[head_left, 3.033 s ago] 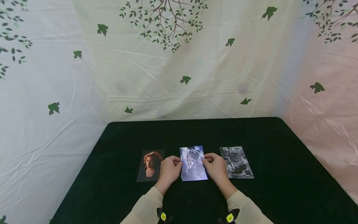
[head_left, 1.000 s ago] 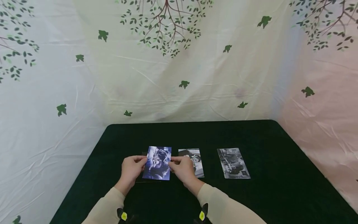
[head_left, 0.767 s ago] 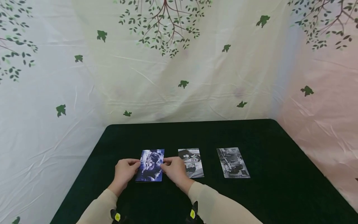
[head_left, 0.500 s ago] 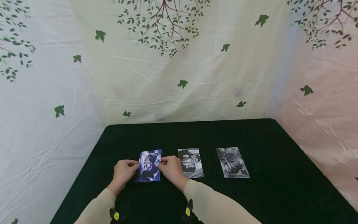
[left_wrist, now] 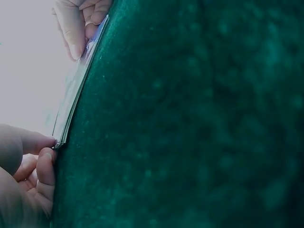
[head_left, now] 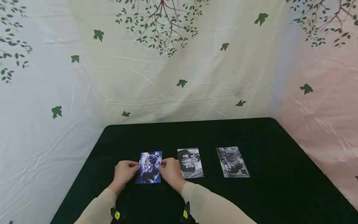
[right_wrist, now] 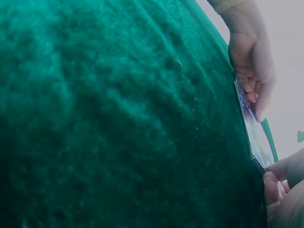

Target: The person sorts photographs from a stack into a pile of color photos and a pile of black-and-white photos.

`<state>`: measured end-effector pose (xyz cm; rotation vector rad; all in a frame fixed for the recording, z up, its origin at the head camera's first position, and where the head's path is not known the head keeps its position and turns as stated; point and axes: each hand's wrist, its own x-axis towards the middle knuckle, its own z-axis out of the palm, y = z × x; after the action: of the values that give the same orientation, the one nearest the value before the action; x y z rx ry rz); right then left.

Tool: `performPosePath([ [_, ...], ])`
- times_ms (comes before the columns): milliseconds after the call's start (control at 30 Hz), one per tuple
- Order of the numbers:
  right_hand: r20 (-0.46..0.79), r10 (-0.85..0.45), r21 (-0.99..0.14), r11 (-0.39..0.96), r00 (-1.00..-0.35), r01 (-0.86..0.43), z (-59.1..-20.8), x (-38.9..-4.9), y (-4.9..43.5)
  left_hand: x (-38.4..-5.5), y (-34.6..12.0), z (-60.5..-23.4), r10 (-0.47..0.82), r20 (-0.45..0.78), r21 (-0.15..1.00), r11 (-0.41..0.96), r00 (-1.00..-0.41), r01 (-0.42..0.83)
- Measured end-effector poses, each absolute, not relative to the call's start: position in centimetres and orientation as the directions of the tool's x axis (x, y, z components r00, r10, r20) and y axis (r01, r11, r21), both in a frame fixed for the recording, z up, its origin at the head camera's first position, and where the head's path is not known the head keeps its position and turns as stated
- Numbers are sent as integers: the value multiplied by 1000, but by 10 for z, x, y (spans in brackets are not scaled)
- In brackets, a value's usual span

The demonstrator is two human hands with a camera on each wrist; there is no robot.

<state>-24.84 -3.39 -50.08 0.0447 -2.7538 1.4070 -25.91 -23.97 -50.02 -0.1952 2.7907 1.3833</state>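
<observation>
A blue-tinted photo card (head_left: 149, 168) lies on the dark green cloth at the left end of a row of cards, covering the portrait seen there earlier. Its left edge is pinched by my left hand (head_left: 124, 174), its right edge by my right hand (head_left: 171, 172). Seen edge-on in the left wrist view, the stack of photo cards (left_wrist: 78, 90) shows more than one layer between thumb and finger of the left hand (left_wrist: 28, 175). In the right wrist view, the right hand (right_wrist: 287, 185) holds the stack's near corner.
Just right of my right hand lies a black-and-white photo card (head_left: 191, 163), partly behind the hand. Farther right is another black-and-white card (head_left: 233, 162), slightly slanted. The green cloth-covered table (head_left: 265, 199) ends at a pale curtain (head_left: 156, 93) with leaf prints.
Both hands have carried the blue card from the middle to the left and lowered it onto the portrait card. A black-and-white card now shows in the middle. Lately the hands have barely shifted.
</observation>
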Motion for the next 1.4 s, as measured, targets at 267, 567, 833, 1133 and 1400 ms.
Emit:
performPosePath([
  [267,104,15,-785,615,-994,-73,-503,-250,-34,-262,-240,-504,-101,-69,787,606,-992,-117],
  [567,159,34,-755,648,-987,-99,-505,-252,-34,-265,-237,-501,-105,-74,775,620,-992,-123],
  [833,174,29,-759,641,-984,-115,-505,-250,-34,-264,-239,-503,-95,-71,772,626,-993,-115],
  [1133,190,30,-754,644,-981,-126,-507,-249,-36,-261,-239,-504,-97,-50,765,636,-994,-101],
  [1400,159,8,-753,648,-987,-116,-506,-249,-35,-261,-240,-504,-97,-59,764,636,-993,-108],
])
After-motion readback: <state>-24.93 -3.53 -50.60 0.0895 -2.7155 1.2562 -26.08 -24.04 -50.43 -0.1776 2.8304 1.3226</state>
